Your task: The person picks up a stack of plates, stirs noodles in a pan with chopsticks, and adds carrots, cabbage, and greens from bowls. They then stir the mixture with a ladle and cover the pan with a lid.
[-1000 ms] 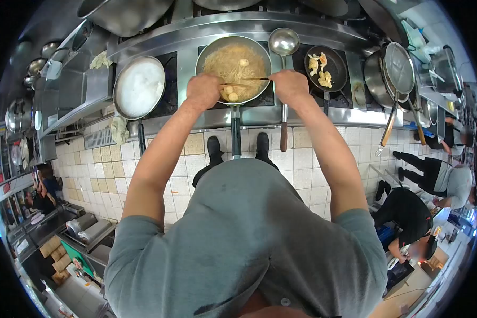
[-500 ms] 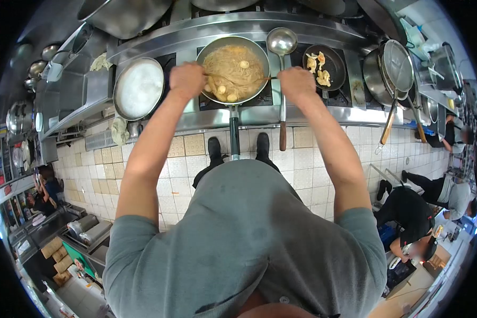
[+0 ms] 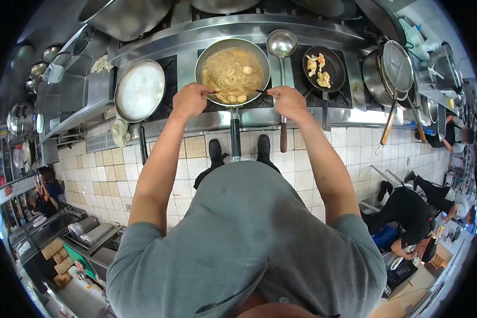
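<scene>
A pan of noodles (image 3: 233,69) in broth, with several round pale pieces, sits on the stove. Over its near rim, my left hand (image 3: 191,99) is closed round one thin chopstick (image 3: 217,91) pointing inward from the left. From the right, my right hand (image 3: 289,100) grips another chopstick (image 3: 261,91), its tip also over the noodles. A steel ladle (image 3: 282,43) lies between this pan and a small dark pan (image 3: 325,57) holding folded dumpling-like pieces. My right hand is over the ladle's handle.
Left on the stove is a pan of white foamy liquid (image 3: 139,91), handle toward me. Stacked pots with a strainer (image 3: 397,66) stand at the right. Co-workers (image 3: 408,214) bend over a counter at the lower right; another person (image 3: 46,199) is at the far left.
Both hands have come down toward me, from the pan's sides to its near rim, with the chopsticks. The noodles and round pieces have shifted. At the right, the co-workers have moved slightly.
</scene>
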A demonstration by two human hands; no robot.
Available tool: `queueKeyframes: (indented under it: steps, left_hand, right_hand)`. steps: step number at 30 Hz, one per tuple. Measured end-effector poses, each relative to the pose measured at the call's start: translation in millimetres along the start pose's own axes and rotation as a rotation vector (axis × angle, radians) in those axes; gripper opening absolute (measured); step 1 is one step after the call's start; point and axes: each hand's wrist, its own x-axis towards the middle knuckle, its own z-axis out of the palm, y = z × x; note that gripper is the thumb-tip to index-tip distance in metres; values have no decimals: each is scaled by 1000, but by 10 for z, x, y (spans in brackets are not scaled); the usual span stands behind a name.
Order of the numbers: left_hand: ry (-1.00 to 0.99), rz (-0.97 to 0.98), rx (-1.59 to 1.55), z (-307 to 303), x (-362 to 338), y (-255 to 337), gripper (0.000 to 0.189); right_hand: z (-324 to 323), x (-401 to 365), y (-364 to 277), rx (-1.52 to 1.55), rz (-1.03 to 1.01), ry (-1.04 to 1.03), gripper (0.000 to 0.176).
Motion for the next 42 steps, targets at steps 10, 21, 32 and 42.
queueKeyframes:
  steps: [10, 21, 32, 42]
  left_hand:
    - [232, -209, 147, -543, 159, -250, 35]
    - [102, -41, 464, -375, 283, -144, 29]
    - [90, -150, 593, -500, 574, -223, 24]
    - [139, 42, 463, -327, 485, -181, 29]
  right_hand:
    - [-458, 250, -370, -197, -20, 194, 37]
    - [-209, 420, -259, -552, -102, 62, 23]
    - [-306, 587, -532, -506, 4, -3, 26]
    - [-210, 624, -507, -537, -87, -67, 25]
